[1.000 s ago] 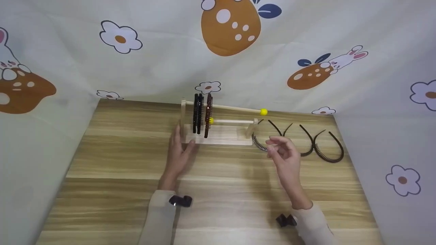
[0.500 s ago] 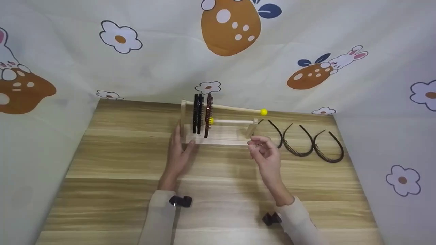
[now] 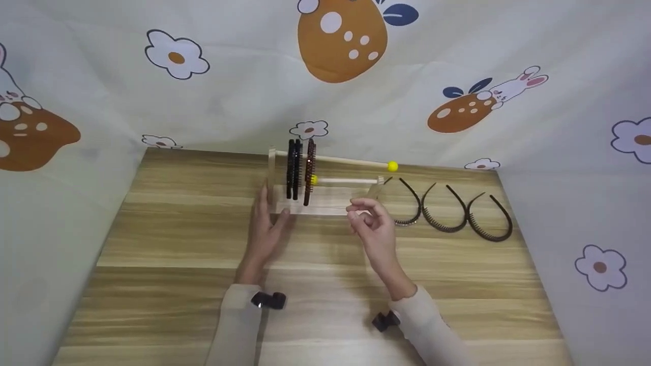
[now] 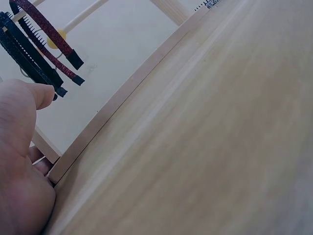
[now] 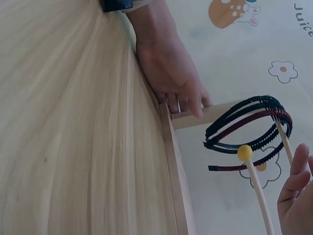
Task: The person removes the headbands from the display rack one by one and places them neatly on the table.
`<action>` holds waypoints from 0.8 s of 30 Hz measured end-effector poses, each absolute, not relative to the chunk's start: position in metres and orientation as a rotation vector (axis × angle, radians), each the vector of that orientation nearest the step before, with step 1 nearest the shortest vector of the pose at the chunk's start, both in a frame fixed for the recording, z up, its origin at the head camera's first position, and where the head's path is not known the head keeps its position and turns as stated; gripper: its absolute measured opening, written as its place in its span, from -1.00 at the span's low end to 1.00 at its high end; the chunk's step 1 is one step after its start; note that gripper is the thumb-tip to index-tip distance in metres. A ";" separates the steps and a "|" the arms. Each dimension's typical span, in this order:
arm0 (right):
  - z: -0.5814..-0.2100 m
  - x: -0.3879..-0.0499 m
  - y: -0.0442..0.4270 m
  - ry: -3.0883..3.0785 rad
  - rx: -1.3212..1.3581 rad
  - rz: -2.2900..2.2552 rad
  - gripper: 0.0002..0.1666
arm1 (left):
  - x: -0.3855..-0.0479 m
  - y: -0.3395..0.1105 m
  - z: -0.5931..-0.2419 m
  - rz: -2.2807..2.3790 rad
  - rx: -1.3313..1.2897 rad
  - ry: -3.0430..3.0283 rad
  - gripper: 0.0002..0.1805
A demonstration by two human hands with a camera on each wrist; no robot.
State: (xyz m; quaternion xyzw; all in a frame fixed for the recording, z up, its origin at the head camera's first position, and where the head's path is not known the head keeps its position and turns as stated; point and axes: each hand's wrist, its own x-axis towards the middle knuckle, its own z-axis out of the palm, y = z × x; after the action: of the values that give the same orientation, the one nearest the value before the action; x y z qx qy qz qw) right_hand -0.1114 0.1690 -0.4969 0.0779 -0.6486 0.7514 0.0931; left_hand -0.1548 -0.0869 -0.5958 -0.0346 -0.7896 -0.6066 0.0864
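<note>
My left hand (image 3: 264,229) rests at the left end of a wooden rack (image 3: 325,201), its long fingers along the outside of the left upright and its thumb in front. Black headbands (image 3: 292,170) and a dark red headband (image 3: 309,173) hang on the rack's upper rod (image 3: 351,161). My right hand (image 3: 375,229) hovers in front of the rack's right end, fingers loosely bent, with nothing visible between them. In the right wrist view, the fingers (image 5: 299,169) of that hand show at the right edge. The left wrist view shows the left thumb (image 4: 39,95) below the hanging headbands.
Three dark toothed headbands lie in a row right of the rack: a near one (image 3: 414,203) partly hidden by my right hand, a middle one (image 3: 444,229) and a far one (image 3: 488,235). A lower rod (image 3: 348,181) has a yellow ball end. A patterned cloth (image 3: 244,91) hangs behind.
My right hand has moved left, from over the loose headbands to the front of the rack, uncovering more of them. The left hand and the hanging headbands stay in place.
</note>
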 end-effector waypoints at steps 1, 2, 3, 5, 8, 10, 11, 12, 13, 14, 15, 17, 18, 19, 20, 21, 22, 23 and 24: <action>-0.497 -0.113 0.166 -1.921 0.236 2.239 -0.63 | -0.155 -0.087 -0.596 -1.804 -0.105 -2.351 -0.06; -0.497 -0.114 0.163 -1.917 0.238 2.244 -0.63 | -0.155 -0.087 -0.596 -1.803 -0.105 -2.348 -0.06; -0.497 -0.115 0.160 -1.916 0.239 2.246 -0.63 | -0.154 -0.087 -0.596 -1.806 -0.104 -2.346 -0.05; -0.496 -0.117 0.155 -1.912 0.234 2.252 -0.63 | -0.154 -0.087 -0.595 -1.810 -0.096 -2.352 -0.05; -0.495 -0.121 0.148 -1.897 0.234 2.258 -0.64 | -0.153 -0.087 -0.594 -1.814 -0.079 -2.368 -0.05; -0.494 -0.124 0.144 -1.884 0.233 2.264 -0.65 | -0.153 -0.086 -0.592 -1.814 -0.070 -2.376 -0.05; -0.493 -0.126 0.142 -1.877 0.233 2.267 -0.66 | -0.153 -0.086 -0.592 -1.816 -0.066 -2.377 -0.05; -0.493 -0.127 0.140 -1.873 0.233 2.270 -0.67 | -0.153 -0.086 -0.592 -1.813 -0.065 -2.382 -0.05; -0.492 -0.129 0.138 -1.867 0.232 2.274 -0.67 | -0.153 -0.085 -0.591 -1.810 -0.064 -2.385 -0.05; -0.491 -0.130 0.136 -1.863 0.231 2.277 -0.67 | -0.153 -0.085 -0.590 -1.806 -0.063 -2.389 -0.05; -0.491 -0.132 0.135 -1.860 0.228 2.281 -0.67 | -0.153 -0.085 -0.590 -1.803 -0.064 -2.391 -0.05; -0.489 -0.135 0.131 -1.852 0.226 2.294 -0.67 | -0.153 -0.085 -0.590 -1.795 -0.065 -2.396 -0.05; -0.489 -0.136 0.129 -1.852 0.223 2.300 -0.66 | -0.153 -0.085 -0.590 -1.794 -0.065 -2.396 -0.05; -0.488 -0.137 0.127 -1.850 0.220 2.309 -0.65 | -0.153 -0.085 -0.590 -1.794 -0.066 -2.395 -0.04; -0.488 -0.138 0.125 -1.855 0.215 2.315 -0.64 | -0.153 -0.086 -0.591 -1.796 -0.067 -2.394 -0.04; -0.488 -0.140 0.123 -1.860 0.208 2.321 -0.63 | -0.153 -0.086 -0.591 -1.799 -0.068 -2.391 -0.04; -0.488 -0.141 0.121 -1.867 0.204 2.325 -0.61 | -0.153 -0.086 -0.592 -1.804 -0.068 -2.389 -0.04; -0.488 -0.142 0.120 -1.875 0.200 2.329 -0.60 | -0.153 -0.087 -0.592 -1.811 -0.066 -2.388 -0.03; -0.487 -0.143 0.118 -1.877 0.196 2.333 -0.59 | -0.152 -0.087 -0.592 -1.815 -0.067 -2.387 -0.03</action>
State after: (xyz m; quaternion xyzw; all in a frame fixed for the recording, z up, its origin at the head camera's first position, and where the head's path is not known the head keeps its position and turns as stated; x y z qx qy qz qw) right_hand -0.1431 0.1177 -0.4875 0.0653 -0.6240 0.7755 0.0701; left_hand -0.1521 -0.0869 -0.5916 -0.0222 -0.7939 -0.6035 0.0709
